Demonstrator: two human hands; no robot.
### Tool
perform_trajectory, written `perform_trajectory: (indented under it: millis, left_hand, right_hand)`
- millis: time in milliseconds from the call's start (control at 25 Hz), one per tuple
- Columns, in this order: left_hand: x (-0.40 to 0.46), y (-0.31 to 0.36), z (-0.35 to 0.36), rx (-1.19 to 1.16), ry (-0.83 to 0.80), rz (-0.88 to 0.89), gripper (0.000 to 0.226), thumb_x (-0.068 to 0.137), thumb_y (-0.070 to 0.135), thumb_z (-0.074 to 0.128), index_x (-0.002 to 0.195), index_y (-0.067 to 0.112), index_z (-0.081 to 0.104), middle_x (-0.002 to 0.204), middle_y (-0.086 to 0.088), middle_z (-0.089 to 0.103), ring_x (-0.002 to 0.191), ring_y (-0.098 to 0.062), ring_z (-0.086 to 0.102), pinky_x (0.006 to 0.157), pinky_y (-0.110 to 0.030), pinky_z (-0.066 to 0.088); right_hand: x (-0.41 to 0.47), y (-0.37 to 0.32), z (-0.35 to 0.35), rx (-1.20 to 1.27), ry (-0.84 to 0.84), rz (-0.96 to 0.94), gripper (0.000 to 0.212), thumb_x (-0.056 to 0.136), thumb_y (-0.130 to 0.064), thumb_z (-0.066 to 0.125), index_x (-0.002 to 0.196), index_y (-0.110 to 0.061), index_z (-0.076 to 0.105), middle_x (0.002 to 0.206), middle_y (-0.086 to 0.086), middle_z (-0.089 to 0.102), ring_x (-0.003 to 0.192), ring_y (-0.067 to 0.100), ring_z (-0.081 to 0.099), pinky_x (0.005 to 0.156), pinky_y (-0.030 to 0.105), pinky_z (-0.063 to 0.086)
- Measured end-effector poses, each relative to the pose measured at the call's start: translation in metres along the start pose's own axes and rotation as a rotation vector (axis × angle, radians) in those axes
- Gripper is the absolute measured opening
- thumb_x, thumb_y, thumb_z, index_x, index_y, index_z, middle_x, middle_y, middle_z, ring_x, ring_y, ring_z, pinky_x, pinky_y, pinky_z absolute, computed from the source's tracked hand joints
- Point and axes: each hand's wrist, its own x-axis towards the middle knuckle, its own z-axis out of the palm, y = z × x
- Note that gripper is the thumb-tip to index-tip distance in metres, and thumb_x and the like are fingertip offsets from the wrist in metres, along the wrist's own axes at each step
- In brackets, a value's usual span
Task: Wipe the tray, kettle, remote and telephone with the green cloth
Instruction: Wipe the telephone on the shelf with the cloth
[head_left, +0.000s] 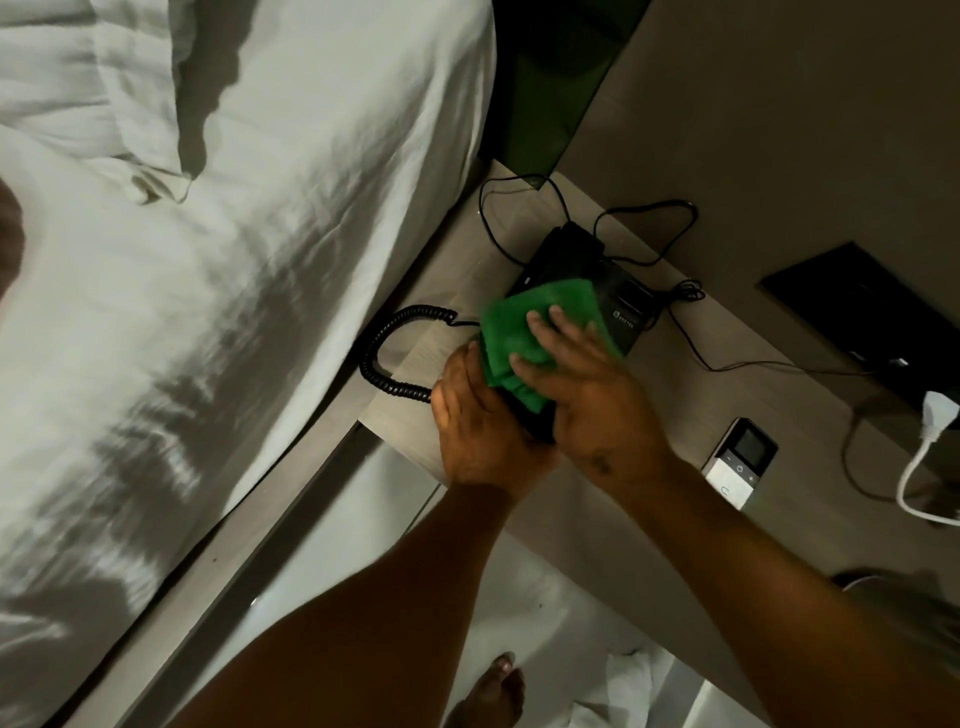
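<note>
A black telephone (582, 265) sits on a pale wooden bedside shelf (457, 249). A folded green cloth (524, 332) lies over its near part. My right hand (587, 384) presses flat on the cloth, fingers spread. My left hand (478, 421) grips the near end of the telephone, seemingly the handset, mostly hidden under the cloth and hands. A black coiled cord (384, 343) loops out to the left. A white remote (740, 457) with a small screen lies to the right. No tray or kettle is in view.
A bed with white sheets (208, 312) fills the left side, close to the shelf. Thin black cables (644, 218) trail behind the telephone. A white plug and cord (930, 441) sit at the right edge, below a dark panel (857, 306). My bare foot (498, 680) stands on the floor.
</note>
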Motion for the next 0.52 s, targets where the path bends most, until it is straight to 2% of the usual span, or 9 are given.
perform_trajectory:
  millis: [80,160,280,440,520]
  left_hand:
    - [-0.002,-0.002,0.002,0.01,0.013,0.019,0.099,0.079,0.061,0.049,0.151,-0.004,0.027,0.155,-0.021,0.035,0.146,-0.035,0.03,0.12,-0.053,0.021]
    - [-0.001,-0.002,0.004,0.028,0.005,0.019,0.097,0.08,0.06,0.049,0.151,-0.002,0.026,0.156,-0.02,0.033,0.147,-0.034,0.027,0.121,-0.053,0.019]
    - [0.001,-0.002,0.002,0.022,-0.028,-0.001,0.11,0.072,0.066,0.057,0.153,0.002,0.019,0.157,-0.016,0.028,0.148,-0.031,0.022,0.122,-0.051,0.017]
    - [0.001,0.0,-0.001,0.025,-0.025,-0.018,0.135,0.052,0.078,0.066,0.151,0.001,0.017,0.153,-0.018,0.031,0.144,-0.033,0.027,0.122,-0.051,0.018]
    - [0.001,0.0,0.0,0.03,-0.01,-0.028,0.139,0.047,0.076,0.07,0.15,0.0,0.018,0.151,-0.019,0.034,0.143,-0.034,0.031,0.121,-0.053,0.021]
  right_hand:
    - [-0.001,-0.006,0.01,-0.115,-0.039,0.071,0.051,0.081,-0.008,0.06,0.13,-0.022,0.054,0.154,0.009,0.032,0.145,0.031,0.018,0.115,0.055,0.023]
    - [0.005,-0.008,0.009,-0.112,0.006,0.124,0.048,0.078,-0.011,0.063,0.123,-0.025,0.06,0.15,0.007,0.04,0.141,0.032,0.026,0.109,0.053,0.032]
    - [0.013,-0.006,0.006,-0.087,0.054,0.166,0.043,0.077,-0.01,0.062,0.117,-0.025,0.064,0.138,0.007,0.05,0.132,0.031,0.035,0.097,0.05,0.045]
    - [0.048,0.009,-0.009,-0.099,0.148,0.275,0.044,0.079,-0.012,0.065,0.119,-0.03,0.061,0.13,0.01,0.046,0.121,0.032,0.038,0.086,0.045,0.049]
    - [0.081,0.031,-0.022,-0.154,0.202,0.355,0.042,0.082,-0.011,0.064,0.119,-0.029,0.061,0.131,0.014,0.045,0.12,0.035,0.04,0.089,0.047,0.05]
